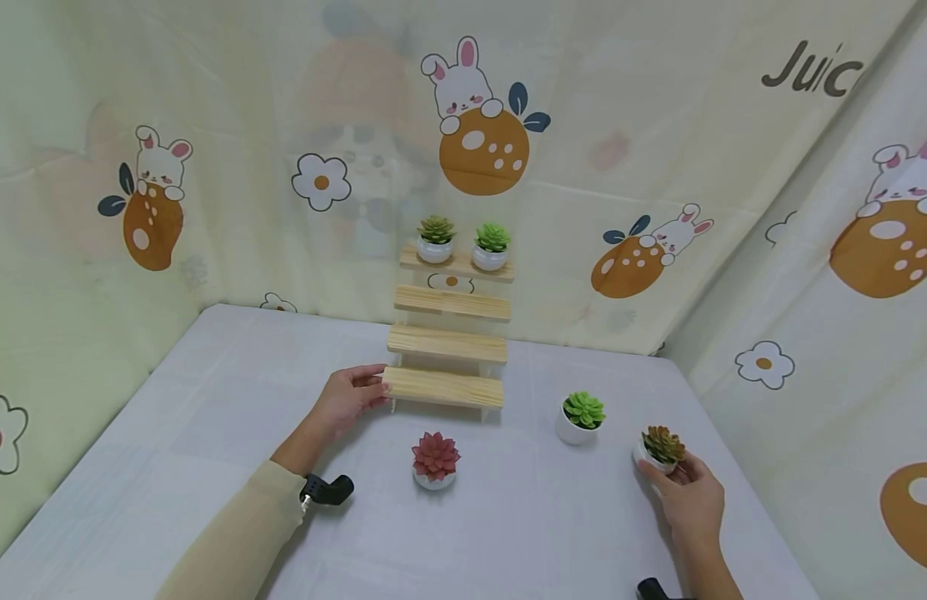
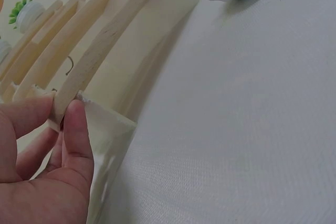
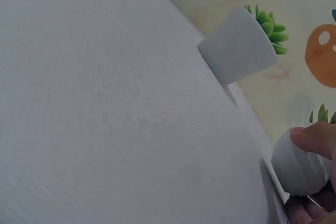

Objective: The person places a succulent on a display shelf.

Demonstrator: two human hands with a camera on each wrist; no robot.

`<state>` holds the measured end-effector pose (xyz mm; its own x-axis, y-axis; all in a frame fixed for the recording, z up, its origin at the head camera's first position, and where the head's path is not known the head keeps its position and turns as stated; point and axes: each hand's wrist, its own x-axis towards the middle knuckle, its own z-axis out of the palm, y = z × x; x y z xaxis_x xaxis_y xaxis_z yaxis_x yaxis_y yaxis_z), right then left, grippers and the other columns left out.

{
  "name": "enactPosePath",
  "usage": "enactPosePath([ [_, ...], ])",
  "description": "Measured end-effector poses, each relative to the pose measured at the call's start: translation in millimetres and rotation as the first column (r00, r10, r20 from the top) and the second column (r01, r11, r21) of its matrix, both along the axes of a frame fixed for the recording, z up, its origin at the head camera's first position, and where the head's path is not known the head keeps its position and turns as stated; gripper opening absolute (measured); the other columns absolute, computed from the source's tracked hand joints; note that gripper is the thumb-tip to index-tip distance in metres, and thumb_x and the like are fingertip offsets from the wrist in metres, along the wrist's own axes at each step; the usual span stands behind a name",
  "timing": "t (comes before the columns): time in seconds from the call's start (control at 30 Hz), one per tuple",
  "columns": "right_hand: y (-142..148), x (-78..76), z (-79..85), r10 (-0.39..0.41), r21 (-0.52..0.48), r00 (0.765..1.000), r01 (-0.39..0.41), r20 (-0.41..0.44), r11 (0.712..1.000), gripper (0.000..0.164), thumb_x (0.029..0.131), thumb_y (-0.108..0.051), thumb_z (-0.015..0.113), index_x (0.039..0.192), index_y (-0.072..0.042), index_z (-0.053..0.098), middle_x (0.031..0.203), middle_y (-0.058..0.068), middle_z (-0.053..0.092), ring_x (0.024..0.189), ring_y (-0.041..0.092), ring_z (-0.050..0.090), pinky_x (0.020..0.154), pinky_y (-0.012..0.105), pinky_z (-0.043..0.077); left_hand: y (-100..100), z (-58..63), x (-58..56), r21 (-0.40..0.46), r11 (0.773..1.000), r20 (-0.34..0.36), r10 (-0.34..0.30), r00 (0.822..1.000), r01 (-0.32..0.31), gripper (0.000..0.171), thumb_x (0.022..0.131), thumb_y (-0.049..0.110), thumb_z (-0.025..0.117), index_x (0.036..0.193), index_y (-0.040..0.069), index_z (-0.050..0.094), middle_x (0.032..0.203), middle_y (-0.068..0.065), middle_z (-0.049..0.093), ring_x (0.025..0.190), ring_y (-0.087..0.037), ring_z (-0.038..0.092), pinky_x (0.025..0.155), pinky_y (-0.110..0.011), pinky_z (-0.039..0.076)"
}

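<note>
A stepped wooden plant stand (image 1: 443, 387) rises at the back middle of the table in the head view. My left hand (image 1: 348, 400) pinches the left end of its lowest step; the left wrist view shows thumb and fingers on either side of the board (image 2: 100, 51). On the right, my right hand (image 1: 691, 492) grips the white pot of a brownish-orange artificial succulent (image 1: 663, 446). In the right wrist view, the thumb lies on the side of that ribbed white pot (image 3: 299, 166), with fingers beneath and a shadow beside it on the cloth.
A bright green succulent (image 1: 582, 412) in a white pot stands right of the stand. In front of the stand sits a red succulent (image 1: 436, 458). The top step bears a dark green succulent (image 1: 435, 237) and a light green one (image 1: 492, 244). Patterned curtain (image 1: 231, 192) borders the table.
</note>
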<state>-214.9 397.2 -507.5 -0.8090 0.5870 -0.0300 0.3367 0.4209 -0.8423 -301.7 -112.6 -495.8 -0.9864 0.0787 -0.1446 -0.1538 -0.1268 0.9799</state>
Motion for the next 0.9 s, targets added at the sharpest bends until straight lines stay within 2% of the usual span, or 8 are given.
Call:
enactPosePath([
  [0.07,-2,2.8,2.4,0.002,-0.016,1.000,-0.002,0.006,1.000,0.088,0.081,-0.034,0.088,0.151,-0.001,0.046,0.142,0.023,0.060,0.085,-0.012,0.051,0.063,0.001,0.046,0,-0.7,-0.5,-0.001,1.000,-0.003,-0.003,1.000,0.003,0.048,0.097,-0.004,0.065,0.143,-0.008,0.052,0.118,-0.018,0.066,0.090,-0.013,0.069,0.083,-0.026,0.064],
  [0.2,-10,9.3,12.1,0.013,-0.078,1.000,-0.015,-0.023,0.997,0.089,0.078,-0.031,0.091,0.150,-0.002,0.048,0.143,0.021,0.059,0.080,-0.019,0.053,0.065,0.002,0.050,0,0.4,-0.6,-0.009,1.000,0.002,-0.003,1.000,0.003,0.048,0.097,-0.003,0.065,0.143,-0.007,0.053,0.119,-0.019,0.066,0.091,-0.013,0.069,0.083,-0.025,0.064],
  [0.37,-24,16.7,26.4,0.041,-0.145,0.996,-0.053,-0.083,0.988,0.087,0.076,-0.023,0.092,0.149,-0.003,0.050,0.145,0.020,0.057,0.087,-0.018,0.057,0.072,0.003,0.053,0,3.4,0.8,-0.011,1.000,0.010,-0.002,1.000,0.002,0.048,0.097,-0.003,0.065,0.143,-0.006,0.053,0.123,-0.021,0.065,0.092,-0.013,0.069,0.084,-0.025,0.064],
  [0.67,-48,25.6,51.5,0.094,-0.183,0.988,-0.115,-0.120,0.976,0.092,0.074,-0.026,0.094,0.151,-0.006,0.048,0.149,0.019,0.055,0.099,-0.011,0.058,0.078,0.001,0.052,-2,1.4,1.2,-0.002,1.000,-0.003,-0.012,1.000,0.012,0.048,0.098,-0.002,0.064,0.144,-0.007,0.052,0.119,-0.019,0.066,0.091,-0.012,0.069,0.084,-0.025,0.063],
  [0.9,-72,30.9,70.6,0.195,-0.167,0.961,-0.229,-0.198,0.959,0.082,0.077,-0.018,0.091,0.147,-0.002,0.052,0.141,0.015,0.057,0.098,-0.014,0.061,0.082,0.004,0.053,-1,0.3,1.1,-0.002,1.000,-0.006,-0.018,1.000,0.018,0.048,0.098,-0.002,0.064,0.144,-0.008,0.051,0.118,-0.018,0.066,0.091,-0.012,0.069,0.085,-0.026,0.063],
])
